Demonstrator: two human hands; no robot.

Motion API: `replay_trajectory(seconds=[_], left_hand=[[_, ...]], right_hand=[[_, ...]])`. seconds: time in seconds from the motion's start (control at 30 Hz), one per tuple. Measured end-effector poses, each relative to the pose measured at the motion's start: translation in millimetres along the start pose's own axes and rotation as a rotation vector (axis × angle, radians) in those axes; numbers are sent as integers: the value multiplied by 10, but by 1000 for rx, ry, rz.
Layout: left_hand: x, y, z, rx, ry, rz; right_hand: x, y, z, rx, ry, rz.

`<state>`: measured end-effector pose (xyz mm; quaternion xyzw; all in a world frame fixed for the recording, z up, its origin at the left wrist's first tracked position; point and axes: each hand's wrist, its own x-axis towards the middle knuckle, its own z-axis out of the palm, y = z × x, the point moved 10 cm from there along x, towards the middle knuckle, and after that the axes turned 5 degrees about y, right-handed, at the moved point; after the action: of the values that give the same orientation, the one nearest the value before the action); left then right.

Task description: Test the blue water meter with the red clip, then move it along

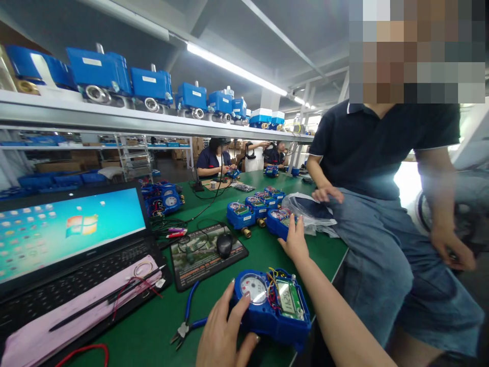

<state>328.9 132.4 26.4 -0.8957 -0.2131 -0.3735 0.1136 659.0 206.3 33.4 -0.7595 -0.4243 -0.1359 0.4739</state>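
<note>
gripping open blue meter (273,306) w/ left hand (223,334), right hand (295,239) touching far meter (280,220)

The left hand (223,334) comes up from the near edge, low and centre, palm down, thumb raised toward the far side and fingers curled lightly to the right, closed loosely rather than clenched. The right hand (295,239) lies farther off and to the right, at the end of a bare forearm stretched diagonally from the near right corner. Its wrist is straight, its fingers extended forward and held together, palm facing down and left.
</note>
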Motion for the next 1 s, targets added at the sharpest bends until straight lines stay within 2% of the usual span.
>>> replay_trajectory(seconds=[0.1,0.17,0.23,0.3,0.37,0.43,0.53,0.63,0.73,0.9,1.0], left_hand=[[-1,-3,22,-14,13,-56],[15,-7,21,-52,20,-110],[49,2,34,-105,5,-171],[93,27,109,-160,-71,-231],[131,55,221,-203,-178,-279],[144,58,315,-218,-261,-311],[62,-66,391,-175,-320,-395],[-127,-225,433,-122,-379,-478],[-261,-241,430,-114,-433,-450],[-372,-145,248,-65,-449,-359],[-486,-79,57,8,-407,-286]], right_hand=[[-88,16,-167,115,-5,17],[-328,-23,-338,215,-61,17],[-736,-171,-441,358,-230,-36],[-1268,-425,-461,602,-500,-113],[-1593,-467,-582,560,-467,-82],[-1724,-441,-737,398,-277,-30],[-1762,-461,-881,225,-80,31],[-1666,-469,-939,100,-14,101],[-1478,-490,-979,4,53,174],[-1138,-541,-752,-50,44,263],[-1035,-575,-668,-41,77,214]])
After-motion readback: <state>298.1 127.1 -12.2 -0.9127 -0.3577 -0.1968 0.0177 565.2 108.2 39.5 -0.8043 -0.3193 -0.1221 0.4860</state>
